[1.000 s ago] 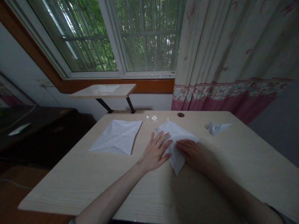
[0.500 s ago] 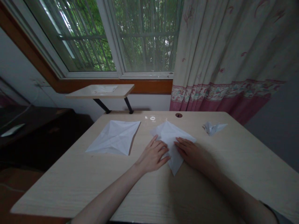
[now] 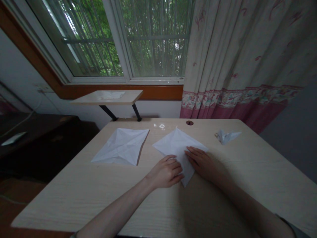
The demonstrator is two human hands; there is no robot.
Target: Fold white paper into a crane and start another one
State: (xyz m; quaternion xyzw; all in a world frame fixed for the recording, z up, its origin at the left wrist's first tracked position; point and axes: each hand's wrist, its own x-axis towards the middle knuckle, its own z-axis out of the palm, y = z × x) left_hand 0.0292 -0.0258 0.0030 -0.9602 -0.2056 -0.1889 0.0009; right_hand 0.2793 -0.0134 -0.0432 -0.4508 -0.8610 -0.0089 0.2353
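A white sheet of paper [image 3: 178, 140] lies on the desk before me, one corner pointing toward me and one away. My right hand [image 3: 199, 162] rests flat across its right side, fingers stretched out. At the lower left edge of the sheet is my left hand [image 3: 168, 172], its fingers bent but apart, fingertips touching the paper. The left hand covers part of that edge, so any fold beneath it is hidden. To the left lies a second white sheet [image 3: 122, 145] with crease lines. A small folded paper crane [image 3: 226, 136] sits on the right.
The pale wooden desk [image 3: 138, 205] carries a small raised shelf [image 3: 86, 99] at its back left, with a paper [image 3: 112, 95] on it. A round cable hole [image 3: 189, 123] is near the back edge. Behind are a window and a curtain [image 3: 223, 66].
My left hand has slid toward me and slightly right along the paper's edge, uncovering the left corner, which now points further left. My right hand has stayed in place.
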